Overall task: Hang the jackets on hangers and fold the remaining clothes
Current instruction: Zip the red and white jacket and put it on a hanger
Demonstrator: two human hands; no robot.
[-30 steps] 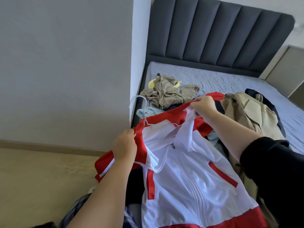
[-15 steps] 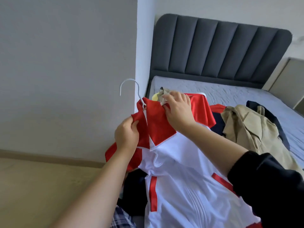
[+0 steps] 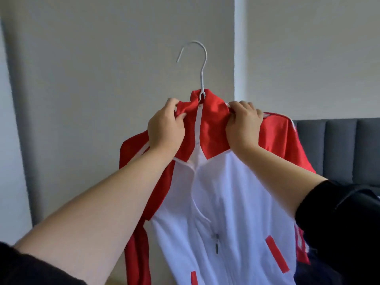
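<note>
A red and white zip jacket [image 3: 226, 198] hangs in the air in front of me on a white wire hanger [image 3: 200, 64], whose hook sticks up out of the red collar. My left hand [image 3: 165, 128] grips the collar and shoulder on the left side. My right hand [image 3: 242, 124] grips the collar and shoulder on the right side. The hanger's arms are hidden inside the jacket. The zip is partly open near the top, with its puller [image 3: 216, 242] low on the chest.
A grey wall [image 3: 92, 89] with a protruding white corner [image 3: 240, 48] stands behind the jacket. The dark padded headboard [image 3: 339, 149] of the bed shows at the right. Dark clothing [image 3: 308, 272] lies at the lower right.
Both hands have lifted the jacket and hanger up off the bed to head height. My right hand moved from the collar middle to the right shoulder. The view tilted upward, hiding the bed's clothes.
</note>
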